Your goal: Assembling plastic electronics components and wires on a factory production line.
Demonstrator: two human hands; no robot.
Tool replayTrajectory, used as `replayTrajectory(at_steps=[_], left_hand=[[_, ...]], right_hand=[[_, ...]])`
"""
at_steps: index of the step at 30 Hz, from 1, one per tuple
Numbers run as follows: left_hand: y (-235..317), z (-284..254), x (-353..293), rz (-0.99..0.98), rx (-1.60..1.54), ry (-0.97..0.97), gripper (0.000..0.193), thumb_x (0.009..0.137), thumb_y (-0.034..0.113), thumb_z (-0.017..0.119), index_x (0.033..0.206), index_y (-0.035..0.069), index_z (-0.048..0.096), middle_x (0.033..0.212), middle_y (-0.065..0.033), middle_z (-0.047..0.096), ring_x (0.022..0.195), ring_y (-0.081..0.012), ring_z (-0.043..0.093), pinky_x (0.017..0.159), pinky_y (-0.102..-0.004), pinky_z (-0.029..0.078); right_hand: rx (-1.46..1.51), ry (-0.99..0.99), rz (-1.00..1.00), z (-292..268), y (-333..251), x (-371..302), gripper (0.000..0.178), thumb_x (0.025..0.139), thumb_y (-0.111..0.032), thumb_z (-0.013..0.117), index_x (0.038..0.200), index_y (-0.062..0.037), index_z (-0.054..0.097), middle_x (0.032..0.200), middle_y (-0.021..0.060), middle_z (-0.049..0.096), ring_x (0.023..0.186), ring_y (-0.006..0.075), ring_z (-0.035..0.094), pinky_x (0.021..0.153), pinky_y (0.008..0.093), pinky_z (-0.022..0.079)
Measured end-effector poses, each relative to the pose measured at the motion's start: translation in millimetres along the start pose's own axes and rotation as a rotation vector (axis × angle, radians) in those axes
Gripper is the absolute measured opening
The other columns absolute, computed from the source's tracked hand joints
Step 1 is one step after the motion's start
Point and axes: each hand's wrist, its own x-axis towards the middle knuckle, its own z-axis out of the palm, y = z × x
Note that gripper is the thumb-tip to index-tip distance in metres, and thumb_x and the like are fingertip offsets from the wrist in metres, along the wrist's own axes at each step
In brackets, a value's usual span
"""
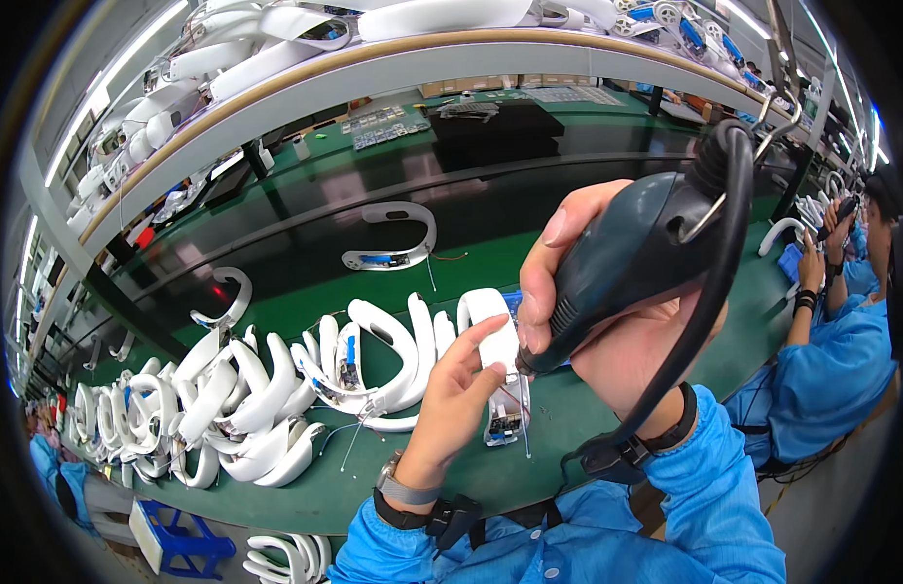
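My right hand [632, 360] is wrapped round a dark corded electric screwdriver [632, 248], which hangs from a metal hook with its black cable looping down past my wrist. The screwdriver's nose points down and left, at the edge of a white curved plastic housing [490, 336]. Whether the bit touches a screw is hidden. Thumb and fingers of my left hand [453, 389] grip this housing from the left. Its lower end lies open, showing a small circuit board [505, 425] and thin wires.
Many white curved housings [262, 380] crowd the green bench [393, 477] to the left. Another housing [393, 258] lies beyond, by the dark conveyor belt [306, 229]. A loaded shelf [374, 63] spans overhead. On the right sits a co-worker in blue [821, 341]. A blue stool [184, 545] stands lower left.
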Motion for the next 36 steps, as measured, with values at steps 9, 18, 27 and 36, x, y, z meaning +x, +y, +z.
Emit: replayTrajectory(at_steps=[9, 18, 27, 36], left_hand=[[-6.2, -8.0, 2.7, -0.032, -0.079, -0.071, 0.061, 0.092, -0.010, 0.051, 0.149, 0.003, 0.033, 0.108, -0.0123, 0.068, 0.100, -0.0135, 0.064, 0.086, -0.0270, 0.050], [-16.7, -12.6, 2.1, 0.015, -0.004, -0.035, 0.066, 0.092, -0.009, 0.054, 0.151, 0.001, 0.025, 0.109, -0.0137, 0.067, 0.097, -0.0138, 0.065, 0.080, -0.0241, 0.051], [-12.6, -12.7, 0.9, 0.028, -0.064, -0.049, 0.066, 0.092, -0.010, 0.052, 0.151, 0.002, 0.026, 0.110, -0.0147, 0.067, 0.101, -0.0145, 0.065, 0.083, -0.0244, 0.051], [-5.1, -8.9, -0.2, 0.081, 0.087, -0.036, 0.067, 0.090, -0.012, 0.056, 0.151, 0.001, 0.029, 0.125, -0.0127, 0.061, 0.109, -0.0179, 0.063, 0.093, -0.0301, 0.051]], right_hand=[[-0.119, -0.035, 0.090, 0.2, 5.0, 0.9, 0.096, 0.080, -0.084, 0.044, 0.106, 0.0078, 0.052, 0.073, 0.0216, 0.061, 0.056, 0.0247, 0.060, 0.052, 0.0326, 0.053], [-0.073, -0.051, 0.122, 8.0, 17.1, -5.1, 0.098, 0.076, -0.082, 0.054, 0.109, 0.0098, 0.053, 0.076, 0.0220, 0.062, 0.062, 0.0244, 0.063, 0.055, 0.0335, 0.054], [-0.242, 0.030, 0.143, 25.3, 4.8, -7.2, 0.096, 0.077, -0.087, 0.047, 0.104, 0.0059, 0.052, 0.071, 0.0162, 0.059, 0.061, 0.0233, 0.062, 0.052, 0.0318, 0.051], [-0.314, -0.055, 0.100, 15.1, 19.2, -9.2, 0.101, 0.077, -0.090, 0.039, 0.106, 0.0064, 0.051, 0.083, 0.0126, 0.056, 0.066, 0.0198, 0.060, 0.057, 0.0322, 0.050]])
